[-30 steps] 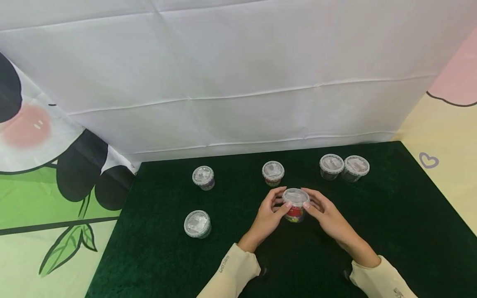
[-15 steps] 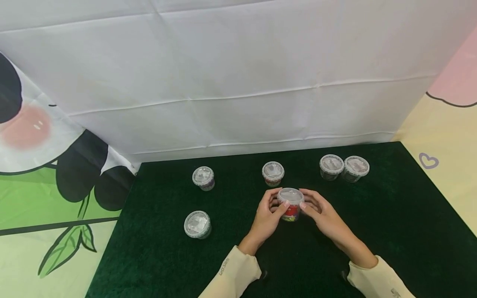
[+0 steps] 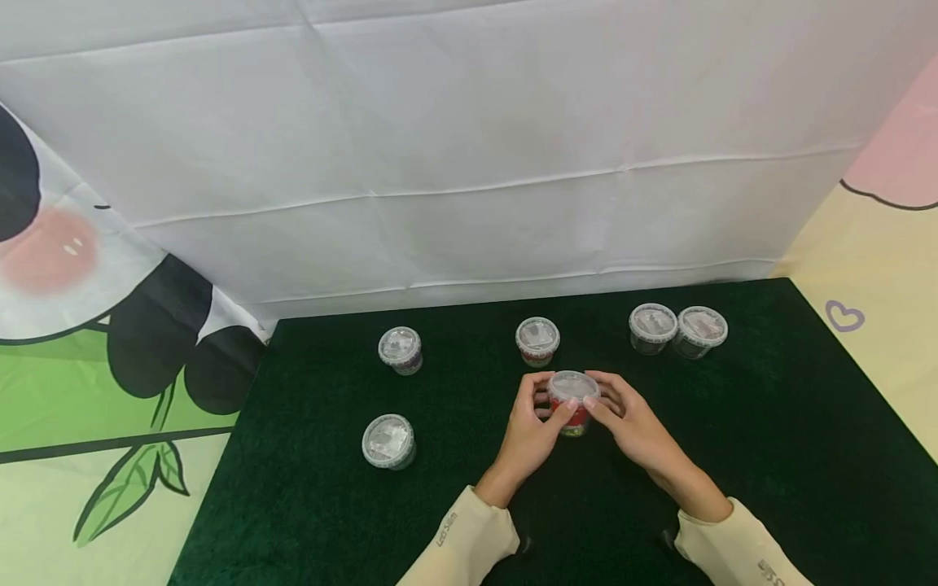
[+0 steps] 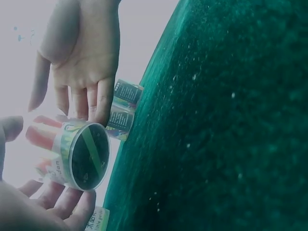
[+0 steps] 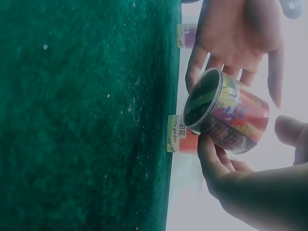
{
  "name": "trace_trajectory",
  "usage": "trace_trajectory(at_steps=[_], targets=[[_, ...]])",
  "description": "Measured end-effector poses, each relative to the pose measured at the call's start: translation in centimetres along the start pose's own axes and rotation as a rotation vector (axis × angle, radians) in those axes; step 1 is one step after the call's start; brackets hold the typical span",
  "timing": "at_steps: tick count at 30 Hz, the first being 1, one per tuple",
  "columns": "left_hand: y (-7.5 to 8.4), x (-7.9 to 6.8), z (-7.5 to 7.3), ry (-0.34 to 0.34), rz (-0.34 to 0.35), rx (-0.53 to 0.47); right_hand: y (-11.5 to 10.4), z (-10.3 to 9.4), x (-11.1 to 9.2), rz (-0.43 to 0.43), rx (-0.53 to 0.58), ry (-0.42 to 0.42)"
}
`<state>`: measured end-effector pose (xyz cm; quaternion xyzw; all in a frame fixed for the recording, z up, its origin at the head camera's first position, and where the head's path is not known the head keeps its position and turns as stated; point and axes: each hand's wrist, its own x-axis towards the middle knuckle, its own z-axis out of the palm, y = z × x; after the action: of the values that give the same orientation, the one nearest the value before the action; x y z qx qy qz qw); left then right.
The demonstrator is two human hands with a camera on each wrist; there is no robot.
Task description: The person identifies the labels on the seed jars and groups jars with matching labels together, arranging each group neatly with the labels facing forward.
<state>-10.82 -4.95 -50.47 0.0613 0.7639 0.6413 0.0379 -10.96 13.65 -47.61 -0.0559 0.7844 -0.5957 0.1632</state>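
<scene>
Between both hands is a small clear plastic tub [image 3: 574, 389] with a clear lid and a red, flowery label [image 5: 243, 113]. It is raised off the dark green cloth, and its dark underside [image 4: 90, 156] with a green stripe shows in the wrist views. My left hand [image 3: 531, 423] holds it from the left, thumb on the front and fingers curved behind. From the right, my right hand [image 3: 636, 419] grips it the same way, the thumbs close together. Just behind the held tub stands another lidded tub [image 3: 537, 338].
Two tubs touch at the back right, the left one [image 3: 651, 324] beside the right one [image 3: 701, 328]. On the left stand a back tub [image 3: 400, 347] and a nearer tub [image 3: 388, 441]. A white cloth wall [image 3: 454, 236] rises behind the green table [image 3: 308, 488].
The held tub has shifted slightly left, and its label has turned a little in the hands. The right hand has come a bit left with it. The other tubs stay in place.
</scene>
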Motion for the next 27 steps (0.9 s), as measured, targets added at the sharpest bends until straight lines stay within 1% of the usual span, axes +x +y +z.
trace_trajectory(at_steps=[5,9,14,17,19,22,27], targets=[[0.4,0.0,-0.6,-0.039,-0.017,-0.02,-0.1,-0.5,0.1,0.012,0.047,-0.04],[0.6,0.3,-1.4,-0.072,-0.041,-0.038,-0.1,-1.0,0.1,0.001,0.084,-0.088],[0.4,0.6,-2.1,-0.139,-0.073,-0.029,0.0,-1.2,0.2,-0.01,0.1,-0.142],[0.2,0.6,-2.3,-0.171,-0.084,-0.025,0.0,-1.1,0.3,-0.01,0.104,-0.152],[0.1,0.6,-2.3,-0.172,-0.083,-0.024,0.0,-1.0,0.4,-0.008,0.106,-0.152],[0.0,0.5,-2.3,-0.156,-0.075,-0.017,-0.1,-0.9,0.4,-0.007,0.109,-0.141],[0.1,0.3,-2.2,-0.098,-0.037,-0.016,-0.2,-0.5,0.3,-0.012,0.11,-0.107]])
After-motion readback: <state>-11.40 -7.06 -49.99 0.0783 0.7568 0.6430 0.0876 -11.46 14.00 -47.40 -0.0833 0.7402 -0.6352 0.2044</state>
